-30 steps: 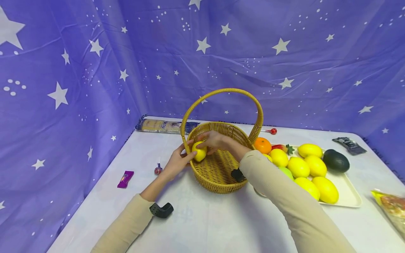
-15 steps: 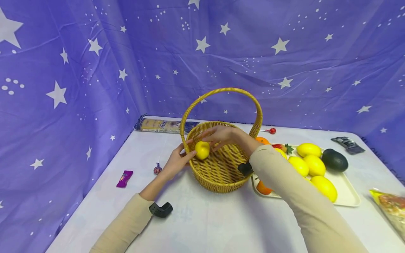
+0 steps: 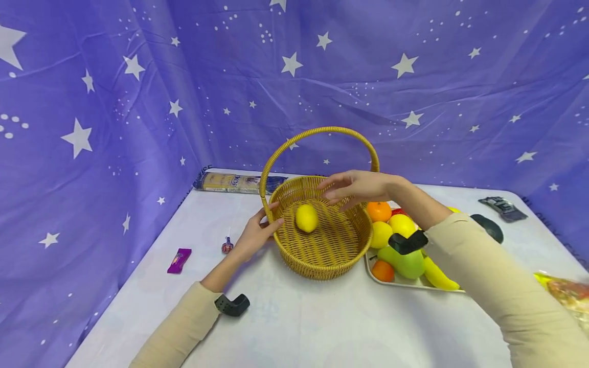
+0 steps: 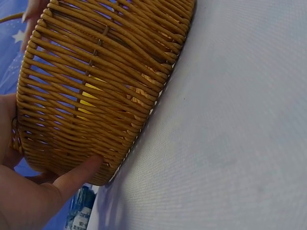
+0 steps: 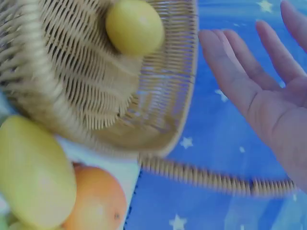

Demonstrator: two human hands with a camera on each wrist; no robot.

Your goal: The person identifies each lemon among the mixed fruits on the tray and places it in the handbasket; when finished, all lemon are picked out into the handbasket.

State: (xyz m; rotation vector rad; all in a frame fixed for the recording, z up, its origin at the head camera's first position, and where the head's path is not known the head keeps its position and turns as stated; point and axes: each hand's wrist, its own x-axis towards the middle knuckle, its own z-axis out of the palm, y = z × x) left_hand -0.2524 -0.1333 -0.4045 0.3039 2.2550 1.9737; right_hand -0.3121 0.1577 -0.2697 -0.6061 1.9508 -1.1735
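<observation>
A lemon lies on the floor of the wicker basket, left of its middle. At the basket's left side my left hand grips the rim near the foot of the arched handle. The left wrist view shows fingers of that hand against the woven wall. Over the basket's right part hovers my right hand, fingers loosely spread, touching nothing. In the right wrist view this hand holds nothing, and the lemon shows apart from it.
Right of the basket stands a cream tray with several fruits, including an orange, a green pear and a dark avocado, partly behind my right arm. A noodle packet, purple wrapped sweet and lollipop lie to the left.
My right hand has let go of the lemon and moved right and up, out toward the basket's right side. The lemon has settled on the basket floor. My left hand stays at the rim.
</observation>
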